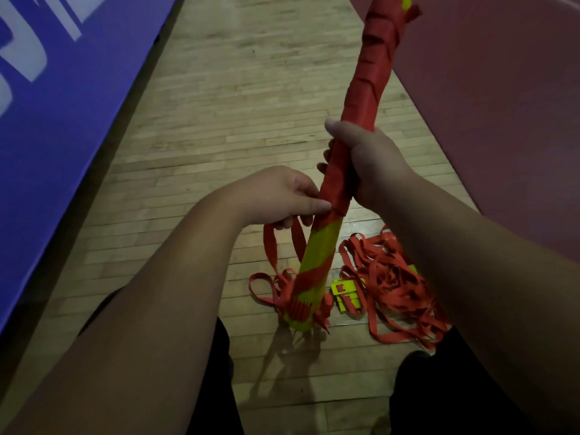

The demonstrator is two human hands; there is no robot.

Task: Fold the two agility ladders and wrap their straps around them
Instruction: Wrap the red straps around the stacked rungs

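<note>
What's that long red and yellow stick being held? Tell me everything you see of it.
A folded ladder bundle: yellow-green flat rungs stacked into a long rod, spiralled with red-orange webbing strap, dense above, sparse near the bottom. It stands tilted, lower end at the wooden floor. The right hand grips its middle; the left hand pinches the strap just below. Loose loops hang beside.

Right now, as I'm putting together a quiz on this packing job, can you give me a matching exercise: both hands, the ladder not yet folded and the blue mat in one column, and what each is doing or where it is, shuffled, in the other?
Things:
1. right hand
2. left hand
3. loose ladder
4. blue mat

States:
A. lies tangled on the floor
B. grips the middle of the wrapped bundle
C. borders the floor on the left
D. pinches the red strap beside the bundle

Pairs: 1-B, 2-D, 3-A, 4-C.
</note>
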